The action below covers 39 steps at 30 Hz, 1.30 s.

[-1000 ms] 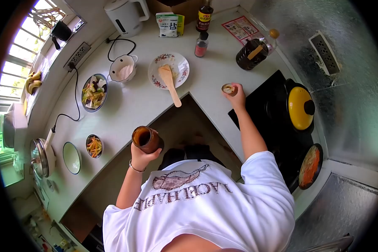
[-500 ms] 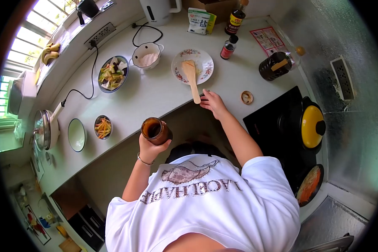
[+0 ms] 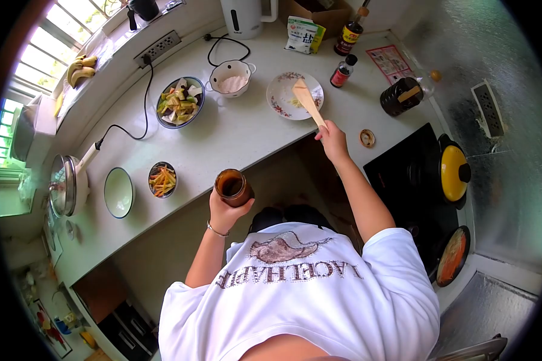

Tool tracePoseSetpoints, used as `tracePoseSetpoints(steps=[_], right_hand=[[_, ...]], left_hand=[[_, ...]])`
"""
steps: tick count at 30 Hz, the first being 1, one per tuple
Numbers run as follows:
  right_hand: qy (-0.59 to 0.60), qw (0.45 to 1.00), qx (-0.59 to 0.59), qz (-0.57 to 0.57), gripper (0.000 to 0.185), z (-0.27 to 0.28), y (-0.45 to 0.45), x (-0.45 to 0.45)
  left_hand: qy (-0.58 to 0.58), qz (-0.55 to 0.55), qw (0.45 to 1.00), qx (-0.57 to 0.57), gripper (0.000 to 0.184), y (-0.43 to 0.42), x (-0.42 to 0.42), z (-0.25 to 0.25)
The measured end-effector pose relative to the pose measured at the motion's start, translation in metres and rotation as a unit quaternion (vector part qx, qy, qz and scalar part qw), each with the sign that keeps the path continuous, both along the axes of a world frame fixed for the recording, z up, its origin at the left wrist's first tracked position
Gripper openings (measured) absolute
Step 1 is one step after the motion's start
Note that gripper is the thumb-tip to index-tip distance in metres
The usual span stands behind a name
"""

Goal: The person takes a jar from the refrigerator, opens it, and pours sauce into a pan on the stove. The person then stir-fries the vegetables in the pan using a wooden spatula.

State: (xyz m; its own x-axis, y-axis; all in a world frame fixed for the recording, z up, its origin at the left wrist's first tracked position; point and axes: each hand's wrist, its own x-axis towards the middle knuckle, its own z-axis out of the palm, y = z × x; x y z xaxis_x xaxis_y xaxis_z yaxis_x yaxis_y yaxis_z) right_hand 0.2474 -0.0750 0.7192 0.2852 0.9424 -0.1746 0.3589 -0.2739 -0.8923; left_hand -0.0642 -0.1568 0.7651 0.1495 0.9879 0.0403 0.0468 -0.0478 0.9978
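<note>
My left hand (image 3: pixel 226 212) is wrapped round an open glass jar (image 3: pixel 238 194) with dark brown contents, held just off the counter's front edge. My right hand (image 3: pixel 333 143) grips the handle end of a wooden spatula (image 3: pixel 309 102). The spatula's flat end is over a flower-patterned plate (image 3: pixel 278 87) that has small pale chopped bits on it; I cannot tell whether it touches the plate. A round jar lid (image 3: pixel 367 138) lies on the counter to the right of my right hand.
Left on the counter (image 3: pixel 223 141) are a bowl of cut vegetables (image 3: pixel 179 102), a colander-like white bowl (image 3: pixel 232 83), a carrot-strip bowl (image 3: pixel 162 180) and a green bowl (image 3: pixel 120 192). Bottles (image 3: pixel 343 71) stand behind. A black cooktop (image 3: pixel 397 174) with a yellow-lidded pot (image 3: pixel 453 173) is right.
My right hand has closed on the spatula's handle and lifted it, with its flat end now tilted over the plate. My left hand still holds the jar. The view has shifted slightly.
</note>
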Motion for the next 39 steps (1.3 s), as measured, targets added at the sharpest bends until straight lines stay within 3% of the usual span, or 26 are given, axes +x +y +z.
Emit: tracePoseSetpoints(steps=[1, 2, 3, 5, 12, 14, 18, 20, 21, 22, 23, 24, 25, 27, 30, 35, 39], right_hand=[[-0.165, 0.985, 0.052, 0.022, 0.021, 0.0, -0.004, 0.001], [-0.319, 0.936, 0.147, 0.024, 0.037, -0.008, -0.007, -0.001], [-0.322, 0.936, 0.145, 0.022, 0.037, -0.011, -0.011, 0.0], [-0.455, 0.887, 0.066, 0.043, 0.043, 0.003, -0.019, -0.006], [-0.497, 0.863, 0.085, 0.019, 0.043, -0.007, -0.026, -0.011], [-0.395, 0.918, 0.031, -0.009, 0.033, 0.013, -0.026, -0.021], [-0.344, 0.938, 0.032, -0.021, 0.027, -0.01, -0.022, -0.013], [-0.312, 0.932, 0.185, 0.007, 0.029, -0.02, -0.027, -0.012], [-0.313, 0.932, 0.183, -0.001, 0.029, -0.024, -0.031, -0.009], [-0.056, 0.994, 0.09, -0.027, 0.026, -0.015, -0.034, -0.009], [0.207, 0.977, -0.006, -0.052, 0.027, -0.005, -0.039, -0.01], [0.299, 0.953, 0.015, -0.054, 0.026, 0.006, -0.048, -0.01], [0.298, 0.952, 0.02, -0.065, 0.026, 0.021, -0.059, -0.012], [0.418, 0.902, 0.063, -0.082, 0.024, 0.057, -0.087, -0.015], [0.434, 0.884, 0.124, -0.119, 0.023, 0.104, -0.142, -0.004], [0.301, 0.884, 0.278, -0.226, 0.019, 0.157, -0.265, 0.039], [0.25, 0.842, 0.316, -0.358, 0.023, 0.179, -0.362, 0.075]], left_hand=[[0.003, -0.001, 1.0, 0.014, 0.057, 0.002, -0.002, -0.002], [-0.001, -0.004, 1.0, 0.014, 0.057, 0.004, -0.004, -0.002], [-0.001, -0.013, 1.0, 0.008, 0.055, 0.003, -0.006, -0.001], [-0.004, -0.024, 1.0, 0.004, 0.054, 0.002, -0.011, 0.001], [-0.004, -0.018, 1.0, 0.025, 0.056, -0.007, -0.023, -0.001], [-0.001, -0.019, 1.0, 0.023, 0.057, -0.011, -0.025, -0.001], [-0.002, -0.037, 0.999, 0.012, 0.056, -0.016, -0.03, -0.001], [0.0, -0.054, 0.999, 0.006, 0.056, -0.017, -0.028, -0.001], [0.007, -0.059, 0.998, 0.001, 0.057, -0.016, -0.026, -0.001], [0.012, -0.065, 0.998, -0.002, 0.057, -0.012, -0.021, -0.001], [0.011, -0.074, 0.997, -0.001, 0.057, -0.008, -0.016, 0.002], [0.028, -0.085, 0.996, 0.004, 0.058, -0.003, -0.009, 0.007], [0.043, -0.095, 0.994, 0.01, 0.058, 0.003, -0.001, 0.01], [0.064, -0.107, 0.992, 0.037, 0.059, 0.015, 0.019, 0.011], [0.085, -0.16, 0.979, 0.097, 0.059, 0.03, 0.062, 0.016], [0.098, -0.274, 0.933, 0.211, 0.068, 0.024, 0.162, 0.059], [0.117, -0.333, 0.874, 0.334, 0.077, -0.017, 0.25, 0.104]])
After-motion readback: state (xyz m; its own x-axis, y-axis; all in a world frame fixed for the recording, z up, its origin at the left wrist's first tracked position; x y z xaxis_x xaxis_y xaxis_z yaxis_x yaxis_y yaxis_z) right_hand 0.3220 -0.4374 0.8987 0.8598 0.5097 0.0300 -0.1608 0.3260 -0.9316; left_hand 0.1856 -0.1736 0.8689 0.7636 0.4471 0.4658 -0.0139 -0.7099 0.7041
